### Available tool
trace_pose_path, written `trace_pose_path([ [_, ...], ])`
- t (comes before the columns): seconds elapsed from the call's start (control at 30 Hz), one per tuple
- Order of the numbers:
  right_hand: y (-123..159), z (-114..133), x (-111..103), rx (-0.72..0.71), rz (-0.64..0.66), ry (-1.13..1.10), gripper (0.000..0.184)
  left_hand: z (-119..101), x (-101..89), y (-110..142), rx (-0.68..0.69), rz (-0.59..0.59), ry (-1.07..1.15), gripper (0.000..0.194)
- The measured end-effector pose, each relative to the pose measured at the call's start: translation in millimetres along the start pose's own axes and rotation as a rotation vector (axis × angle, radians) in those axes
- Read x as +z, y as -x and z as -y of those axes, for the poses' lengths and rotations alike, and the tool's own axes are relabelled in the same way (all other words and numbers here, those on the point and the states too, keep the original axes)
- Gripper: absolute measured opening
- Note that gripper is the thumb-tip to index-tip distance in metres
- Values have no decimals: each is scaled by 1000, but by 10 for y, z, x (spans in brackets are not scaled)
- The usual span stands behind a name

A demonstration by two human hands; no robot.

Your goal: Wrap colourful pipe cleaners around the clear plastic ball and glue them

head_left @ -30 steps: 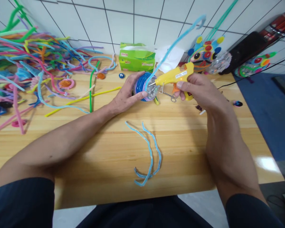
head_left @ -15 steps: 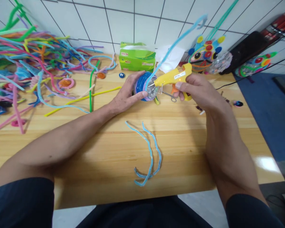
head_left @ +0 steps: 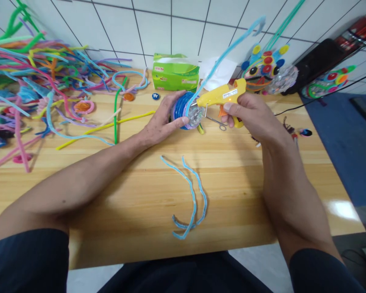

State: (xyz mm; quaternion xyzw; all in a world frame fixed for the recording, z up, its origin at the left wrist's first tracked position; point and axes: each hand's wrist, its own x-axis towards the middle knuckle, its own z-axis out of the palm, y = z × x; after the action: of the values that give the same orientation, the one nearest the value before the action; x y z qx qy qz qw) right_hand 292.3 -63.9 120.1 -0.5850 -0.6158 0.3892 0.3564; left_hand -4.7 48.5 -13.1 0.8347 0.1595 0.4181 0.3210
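Observation:
My left hand point(head_left: 167, 116) is closed around a clear bottle point(head_left: 195, 115) lying on its side, wrapped in blue and purple pipe cleaners. A light blue pipe cleaner point(head_left: 224, 55) rises from the wrapped part, its curled free end up to the right. In my right hand point(head_left: 247, 114) is a yellow hot glue gun point(head_left: 221, 95), with fingers at its orange trigger. The nozzle points left, close to the light blue pipe cleaner on the bottle; whether it touches I cannot tell. Scissors point(head_left: 217, 123) lie beneath the gun, partly hidden. Two light blue pipe cleaners point(head_left: 193, 195) lie nearer my body.
A pile of coloured pipe cleaners point(head_left: 33, 81) covers the left. A green tissue pack point(head_left: 175, 75) stands against the tiled wall. At the back right are a decorated bottle figure point(head_left: 264, 71), another decorated one point(head_left: 329, 83) and a red-and-black flask point(head_left: 332, 55). A black cord point(head_left: 323, 96) runs rightward.
The glue gun in my right hand has shifted slightly left and up along the bottle. My left hand and the bottle stay nearly in place.

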Motion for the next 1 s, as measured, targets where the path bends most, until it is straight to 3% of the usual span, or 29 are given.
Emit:
trace_pose_path([
  [0.33, 23, 25, 1, 5, 21, 18, 51, -11, 3, -1, -9, 2, 1, 90],
  [1.0, 34, 47, -43, 3, 25, 41, 45, -9, -5, -2, -7, 3, 12, 90],
])
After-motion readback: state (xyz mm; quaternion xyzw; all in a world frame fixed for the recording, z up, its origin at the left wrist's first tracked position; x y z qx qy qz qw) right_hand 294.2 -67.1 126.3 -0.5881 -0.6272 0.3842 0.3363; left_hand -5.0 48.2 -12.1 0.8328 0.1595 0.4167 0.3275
